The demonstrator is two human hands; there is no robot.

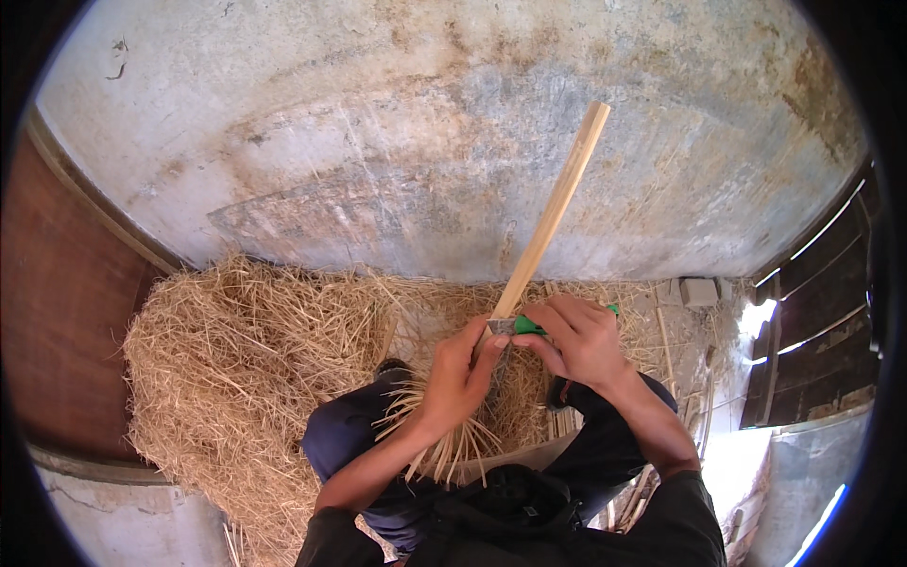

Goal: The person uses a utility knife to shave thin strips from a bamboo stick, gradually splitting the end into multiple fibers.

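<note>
A long, pale, squared length of bamboo or wood [553, 213] slants up and to the right, toward the wall. Its lower part runs into my left hand [453, 373], whose fingers are closed round it. My right hand [586, 345] is wrapped about a green-handled knife [529, 326]. A short stretch of the knife's metal blade lies against the length, right by my left fingertips; most of the blade is hidden. Below my left hand a bunch of thin pale strips [458, 454] fans out over my lap. Whether they are joined to the length is hidden.
Shavings or straw-like strips are heaped [246, 369] at my left and spread between my legs. A stained wall [425, 170] rises ahead. A grey block [699, 292] sits by the wall at the right, near dark boards [817, 331]. A brown panel [71, 331] stands at the left.
</note>
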